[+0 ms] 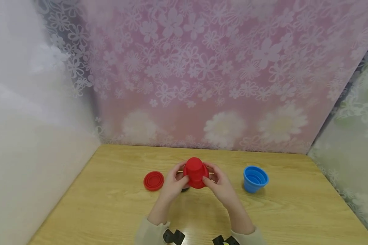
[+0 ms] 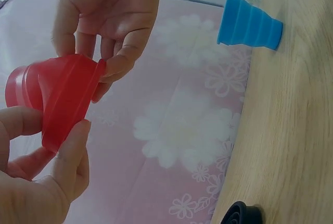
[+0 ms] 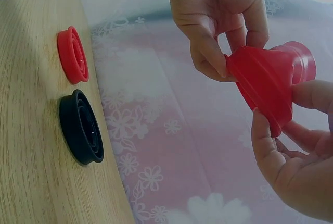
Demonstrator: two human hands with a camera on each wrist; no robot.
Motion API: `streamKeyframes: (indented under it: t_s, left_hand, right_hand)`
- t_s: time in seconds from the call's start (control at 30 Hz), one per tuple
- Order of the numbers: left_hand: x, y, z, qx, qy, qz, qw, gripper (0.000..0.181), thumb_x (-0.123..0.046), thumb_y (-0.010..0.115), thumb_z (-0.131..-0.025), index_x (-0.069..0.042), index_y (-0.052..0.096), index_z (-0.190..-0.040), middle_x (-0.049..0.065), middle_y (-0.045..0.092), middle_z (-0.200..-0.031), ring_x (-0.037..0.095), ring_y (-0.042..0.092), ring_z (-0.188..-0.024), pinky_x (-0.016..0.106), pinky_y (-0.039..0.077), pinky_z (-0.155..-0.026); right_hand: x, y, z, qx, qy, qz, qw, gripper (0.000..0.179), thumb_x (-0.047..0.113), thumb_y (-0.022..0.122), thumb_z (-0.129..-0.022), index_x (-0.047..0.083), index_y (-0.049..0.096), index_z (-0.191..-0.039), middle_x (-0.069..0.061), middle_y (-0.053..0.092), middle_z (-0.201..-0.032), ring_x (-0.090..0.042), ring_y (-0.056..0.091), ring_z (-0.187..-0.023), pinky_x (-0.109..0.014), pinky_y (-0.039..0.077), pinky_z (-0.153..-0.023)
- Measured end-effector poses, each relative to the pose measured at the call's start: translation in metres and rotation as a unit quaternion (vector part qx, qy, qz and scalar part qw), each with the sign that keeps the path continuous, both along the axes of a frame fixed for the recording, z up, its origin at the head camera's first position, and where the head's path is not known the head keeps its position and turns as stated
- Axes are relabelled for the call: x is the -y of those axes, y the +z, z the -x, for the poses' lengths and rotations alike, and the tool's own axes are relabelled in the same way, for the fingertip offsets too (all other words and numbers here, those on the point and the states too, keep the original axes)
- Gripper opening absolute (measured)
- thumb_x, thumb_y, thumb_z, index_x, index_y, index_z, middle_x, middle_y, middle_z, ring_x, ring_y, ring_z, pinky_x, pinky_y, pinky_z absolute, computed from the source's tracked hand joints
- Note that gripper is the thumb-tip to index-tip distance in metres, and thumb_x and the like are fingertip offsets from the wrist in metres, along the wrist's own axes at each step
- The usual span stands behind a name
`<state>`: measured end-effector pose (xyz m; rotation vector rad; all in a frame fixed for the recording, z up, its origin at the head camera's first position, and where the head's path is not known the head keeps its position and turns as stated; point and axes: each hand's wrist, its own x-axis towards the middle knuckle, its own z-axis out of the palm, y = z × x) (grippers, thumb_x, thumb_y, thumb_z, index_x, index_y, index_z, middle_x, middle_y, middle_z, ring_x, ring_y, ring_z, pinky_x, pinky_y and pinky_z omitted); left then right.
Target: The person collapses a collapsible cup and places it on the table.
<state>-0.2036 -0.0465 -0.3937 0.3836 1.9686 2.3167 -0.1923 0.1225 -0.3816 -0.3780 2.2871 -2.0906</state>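
Observation:
A red collapsible cup (image 1: 195, 172) is held up above the table between both hands, its base pointing towards the head camera. Its wide rim section bulges and the wall looks partly folded and uneven in the right wrist view. The left hand (image 1: 171, 183) grips one side of the rim, thumb on the outer wall. From the opposite side the right hand (image 1: 222, 187) pinches the rim with thumb and fingers. Below the left hand lies a black collapsed cup (image 3: 78, 130), mostly hidden in the head view.
On the wooden table (image 1: 116, 211), a flattened red cup (image 1: 153, 181) lies left of the hands. An extended blue cup (image 1: 254, 183) stands upright to the right. A flowered pink curtain (image 1: 184, 85) hangs behind the table, with pale side panels.

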Motion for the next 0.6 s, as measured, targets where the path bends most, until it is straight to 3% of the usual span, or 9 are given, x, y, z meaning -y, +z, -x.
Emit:
streamKeyframes:
  t_s: [0.2,0.4,0.6]
  left_hand:
    - [0.0017,-0.0012,-0.0029,0.002,-0.006,-0.013,0.9999,0.041,0.005,0.048,-0.086,0.003,0.042,-0.127,0.015,0.047,-0.109,0.018,0.058,-0.087,0.035,0.051,-0.07]
    - [0.0033,-0.0023,-0.0012,0.009,0.021,-0.014,0.9996,0.029,-0.003,0.051,-0.089,0.01,0.051,-0.115,0.018,0.057,-0.104,0.014,0.06,-0.081,0.034,0.05,-0.073]
    - [0.0047,-0.0021,0.0013,0.022,0.035,-0.03,0.9987,0.026,-0.005,0.056,-0.086,0.011,0.054,-0.107,0.015,0.059,-0.097,0.014,0.062,-0.075,0.031,0.051,-0.067]
  right_hand:
    - [0.005,0.0016,-0.003,0.002,-0.042,-0.004,0.9991,0.044,-0.008,0.055,-0.081,0.001,0.045,-0.123,-0.016,0.05,-0.112,-0.026,0.053,-0.086,-0.028,0.049,-0.071]
    - [0.0013,0.0043,-0.0037,0.02,-0.101,-0.007,0.9947,0.034,-0.003,0.06,-0.08,-0.004,0.053,-0.113,-0.016,0.055,-0.107,-0.023,0.057,-0.086,-0.028,0.05,-0.072]
    - [-0.0019,0.0028,-0.0031,0.009,-0.117,0.0,0.9931,0.027,0.0,0.062,-0.08,-0.006,0.059,-0.106,-0.018,0.058,-0.102,-0.024,0.06,-0.086,-0.03,0.05,-0.072]
